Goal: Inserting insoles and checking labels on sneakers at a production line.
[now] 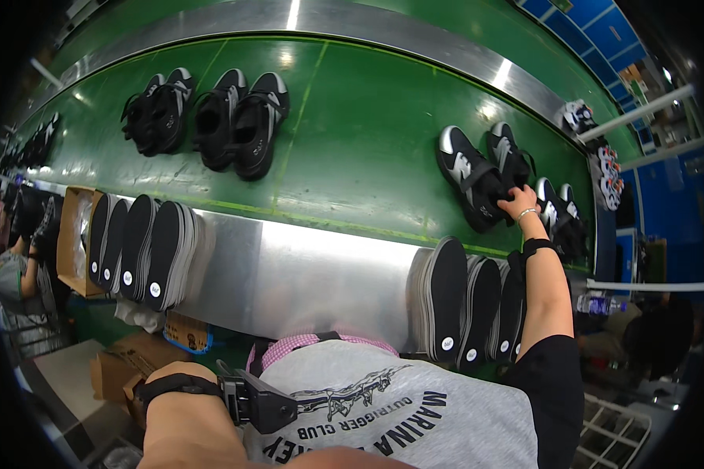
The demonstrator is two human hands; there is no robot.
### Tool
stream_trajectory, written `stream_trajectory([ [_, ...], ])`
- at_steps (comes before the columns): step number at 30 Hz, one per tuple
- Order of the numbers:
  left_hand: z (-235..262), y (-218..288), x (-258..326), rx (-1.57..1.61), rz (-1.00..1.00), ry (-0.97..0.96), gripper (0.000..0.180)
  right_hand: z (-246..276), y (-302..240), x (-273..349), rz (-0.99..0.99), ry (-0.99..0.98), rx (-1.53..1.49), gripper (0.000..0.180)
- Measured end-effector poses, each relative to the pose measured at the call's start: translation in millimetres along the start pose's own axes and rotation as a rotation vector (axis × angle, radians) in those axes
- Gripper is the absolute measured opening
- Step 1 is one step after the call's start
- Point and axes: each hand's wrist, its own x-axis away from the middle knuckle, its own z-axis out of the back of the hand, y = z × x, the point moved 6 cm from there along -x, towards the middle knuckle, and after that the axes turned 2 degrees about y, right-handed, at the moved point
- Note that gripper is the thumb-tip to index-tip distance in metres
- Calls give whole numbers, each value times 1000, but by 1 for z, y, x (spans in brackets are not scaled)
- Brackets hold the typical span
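Observation:
My right hand (518, 203) reaches out over the green conveyor belt, its fingers closed at the heel end of a pair of black sneakers. The nearer black sneaker (469, 176), with a silver toe and side mark, lies with its toe pointing away from me. Beside it, the second black sneaker (508, 156) of the pair is partly covered by my fingers. Exactly which heel edge they pinch is hard to make out. My left arm is bent at the lower left, and the left hand is out of sight.
Stacks of black insoles (446, 297) stand right on the metal ledge (305, 273); more insole stacks (160, 250) stand left by a cardboard box (77, 242). Other sneaker pairs (242, 125) rest on the belt (352, 141), including a pair (559, 215) beyond my wrist. A person sits far left.

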Motion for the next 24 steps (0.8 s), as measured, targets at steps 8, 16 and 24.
stream_trajectory([
  [8,8,17,27,97,-137,-138,26,6,-28,-11,149,-119,210,25],
  [16,55,-26,48,159,-247,-205,30,87,-110,62,327,230,-190,24],
  [24,122,-211,91,-473,594,-192,54,92,-216,231,639,229,-151,22],
])
